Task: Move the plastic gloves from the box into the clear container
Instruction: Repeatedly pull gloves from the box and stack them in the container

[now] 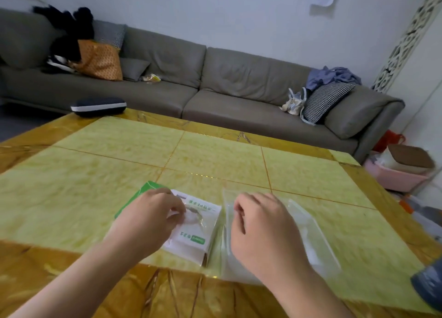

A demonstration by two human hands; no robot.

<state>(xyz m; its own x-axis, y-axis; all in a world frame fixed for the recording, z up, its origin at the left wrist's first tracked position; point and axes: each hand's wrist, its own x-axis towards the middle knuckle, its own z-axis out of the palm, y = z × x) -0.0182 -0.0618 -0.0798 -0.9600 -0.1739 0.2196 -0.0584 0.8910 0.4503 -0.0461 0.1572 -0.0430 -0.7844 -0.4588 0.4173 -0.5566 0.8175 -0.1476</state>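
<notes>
A white and green glove box (pixel 198 231) lies flat on the yellow table (pixel 215 155), near the front edge. Clear plastic gloves (pixel 193 218) show at the opening in its top face. My left hand (pixel 148 219) rests on the box's left part, its fingertips pinching the gloves at the opening. Right of the box sits the clear container (pixel 311 234), a shallow see-through tray that looks blurred. My right hand (pixel 263 229) hovers over the container's left side with fingers curled, and it holds nothing that I can see.
A dark oval case (pixel 98 106) lies at the table's far left edge. A grey sofa (pixel 215 83) with cushions and clothes runs behind the table. A pink basin (pixel 397 176) stands on the floor at the right. A dark object (pixel 428 286) pokes in at the lower right.
</notes>
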